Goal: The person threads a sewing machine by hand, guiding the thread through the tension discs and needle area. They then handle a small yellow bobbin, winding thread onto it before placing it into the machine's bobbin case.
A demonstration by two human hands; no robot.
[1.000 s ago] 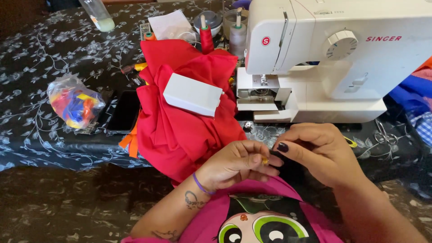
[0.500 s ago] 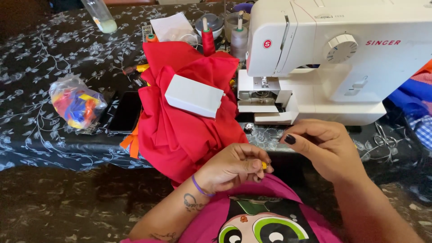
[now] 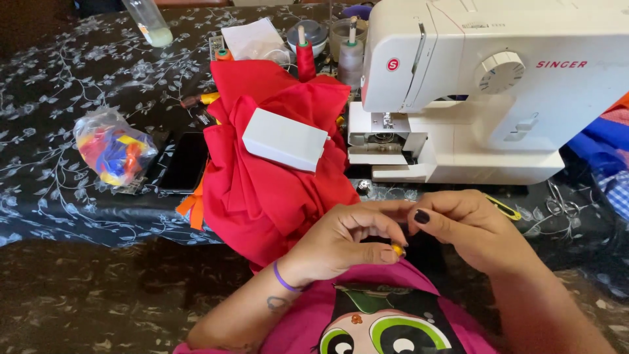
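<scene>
A: What sits between the hands?
B: A tiny yellow-orange bit [image 3: 398,250], mostly hidden. The left hand [image 3: 347,239] pinches it at the fingertips, above the pink shirt [image 3: 314,314]; what it is, I cannot tell.
A: And the right hand [image 3: 468,226]?
B: Curled narrow, thumb just beside the bit; whether it grips anything is unclear.
A: Further out?
B: Red cloth [image 3: 268,170] with a white box [image 3: 285,139] on it, a clear bag [image 3: 113,147] of coloured pieces, a white sewing machine [image 3: 485,98].
</scene>
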